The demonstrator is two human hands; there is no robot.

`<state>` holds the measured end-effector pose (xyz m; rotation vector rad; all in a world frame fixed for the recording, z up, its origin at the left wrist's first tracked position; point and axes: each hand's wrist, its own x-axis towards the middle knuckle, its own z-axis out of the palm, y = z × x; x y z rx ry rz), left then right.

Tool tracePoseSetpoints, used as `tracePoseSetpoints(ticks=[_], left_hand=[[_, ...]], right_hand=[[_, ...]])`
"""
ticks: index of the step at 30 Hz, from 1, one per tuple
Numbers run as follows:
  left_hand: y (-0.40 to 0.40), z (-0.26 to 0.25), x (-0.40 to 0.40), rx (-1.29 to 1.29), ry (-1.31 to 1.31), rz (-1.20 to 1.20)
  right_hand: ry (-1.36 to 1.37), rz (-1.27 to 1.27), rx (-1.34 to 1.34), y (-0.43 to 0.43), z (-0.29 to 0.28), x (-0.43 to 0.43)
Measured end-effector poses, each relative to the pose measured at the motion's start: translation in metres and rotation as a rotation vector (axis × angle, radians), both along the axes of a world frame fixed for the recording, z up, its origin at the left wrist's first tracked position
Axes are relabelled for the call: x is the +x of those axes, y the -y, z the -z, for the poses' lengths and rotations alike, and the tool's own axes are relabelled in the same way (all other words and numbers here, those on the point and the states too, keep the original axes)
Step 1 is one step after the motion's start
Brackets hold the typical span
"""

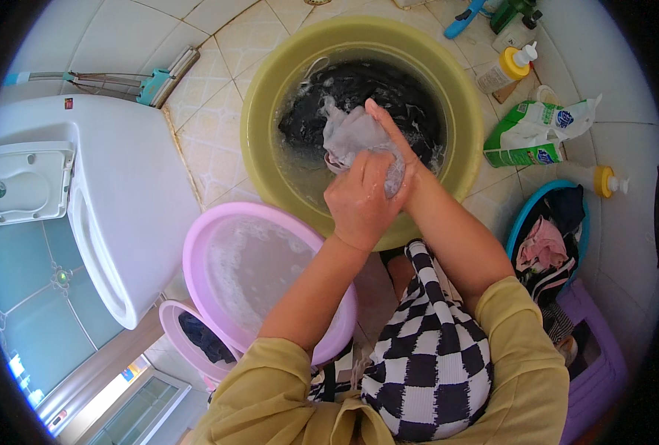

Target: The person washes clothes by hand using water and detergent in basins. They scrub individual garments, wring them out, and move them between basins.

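Both of my hands are wet and grip a light-grey wet cloth [352, 133], bunched up over a large olive-yellow plastic basin [260, 133]. My left hand [357, 197] is closed in a fist on the near part of the cloth. Against its right side, my right hand [399, 150] holds the cloth with its fingers stretched away from me. Below them, dark fabric [363, 83] lies in the basin's cloudy water. A thin pale cord [314, 68] shows at the far left of that fabric. Part of the cloth is hidden by my hands.
At lower left stands a pink basin [196, 245] of sudsy water, overlapping a smaller pink basin [168, 317]. A blue tub [518, 222] holds clothes at right, beside a purple plastic stool [596, 356]. A detergent bag [529, 133] and pump bottle [507, 69] line the right wall.
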<state>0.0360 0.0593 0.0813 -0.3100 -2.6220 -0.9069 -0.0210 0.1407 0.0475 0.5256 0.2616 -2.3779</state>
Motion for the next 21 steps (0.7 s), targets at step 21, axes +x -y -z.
tracePoseSetpoints(ticks=[21], left_hand=[[0.102, 0.088, -0.040, 0.108, 0.644, -0.327]], right_hand=[[-0.122, -0.103, 1.027, -0.017, 0.026, 0.005]])
